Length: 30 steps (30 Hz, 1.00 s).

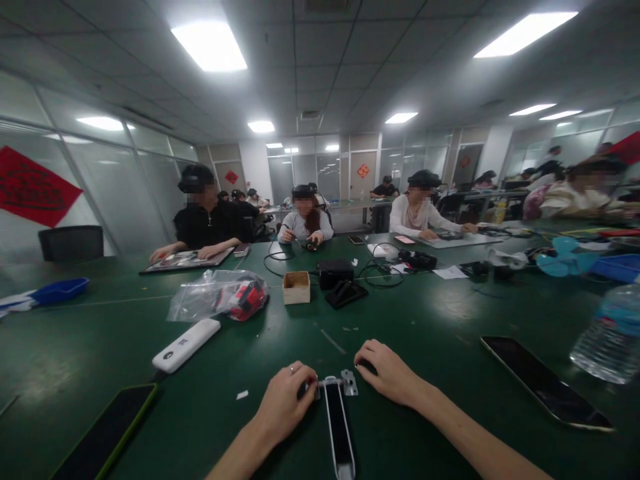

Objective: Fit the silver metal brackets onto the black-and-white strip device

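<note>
A long, narrow piece with a white frame and a black inner strip [339, 427] lies on the green table in front of me. At its far end a silver metal bracket [349, 383] sticks out to both sides. My left hand [290, 397], with a ring on one finger, pinches the bracket's left end, which the fingers mostly cover. My right hand [387, 373] lies just right of the bracket, apart from it. Its thumb and forefinger curl together at the tips; anything small between them is too hard to make out.
Phones lie at left [107, 433] and right [545, 380]. Around are a white power bank [187, 345], a plastic bag [220, 295], a small box [297, 288], a black case [335, 273] and a water bottle [610, 333]. Several people work across the table [280, 347].
</note>
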### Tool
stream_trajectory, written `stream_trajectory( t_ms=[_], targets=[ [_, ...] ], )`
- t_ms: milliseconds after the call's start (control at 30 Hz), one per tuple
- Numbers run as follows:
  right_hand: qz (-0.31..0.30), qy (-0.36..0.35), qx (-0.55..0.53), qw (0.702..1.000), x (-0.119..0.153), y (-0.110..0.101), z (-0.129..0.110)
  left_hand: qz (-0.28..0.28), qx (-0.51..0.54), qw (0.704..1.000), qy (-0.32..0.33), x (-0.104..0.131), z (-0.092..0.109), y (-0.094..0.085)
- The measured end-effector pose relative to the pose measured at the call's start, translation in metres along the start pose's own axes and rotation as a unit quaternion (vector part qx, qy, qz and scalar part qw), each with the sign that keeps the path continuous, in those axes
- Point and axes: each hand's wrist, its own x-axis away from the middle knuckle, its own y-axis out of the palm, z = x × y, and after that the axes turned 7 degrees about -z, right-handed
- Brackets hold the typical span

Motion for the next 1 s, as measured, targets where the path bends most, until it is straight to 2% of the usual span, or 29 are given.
stream_trajectory(
  t_ms=[200,300,400,533,667,867,933,1000],
  targets=[
    [0.041,-0.004,-0.017,0.999,0.002,-0.007,-0.007,0.003,0.003,1.000,0.000,0.000,0.003,-0.003],
    [0.068,-0.015,-0.039,0.997,0.004,-0.010,-0.019,0.030,-0.011,0.999,0.011,0.002,0.007,-0.005],
    [0.097,-0.068,-0.057,0.991,0.008,-0.007,-0.037,0.080,-0.038,0.993,0.084,0.004,0.011,-0.004],
    [0.098,-0.186,-0.065,0.975,0.012,0.004,-0.057,0.151,-0.066,0.961,0.223,0.006,0.019,0.001],
    [0.075,-0.238,-0.065,0.966,0.014,0.008,-0.066,0.188,-0.057,0.947,0.252,0.005,0.022,0.007],
    [0.078,-0.241,-0.048,0.966,0.013,0.009,-0.057,0.157,-0.067,0.955,0.241,0.005,0.017,0.003],
    [0.094,-0.217,-0.036,0.971,0.011,0.008,-0.050,0.125,-0.085,0.964,0.221,0.003,0.012,-0.004],
    [0.105,-0.182,-0.030,0.977,0.010,0.007,-0.042,0.080,-0.094,0.977,0.174,0.001,0.006,-0.011]
  ],
)
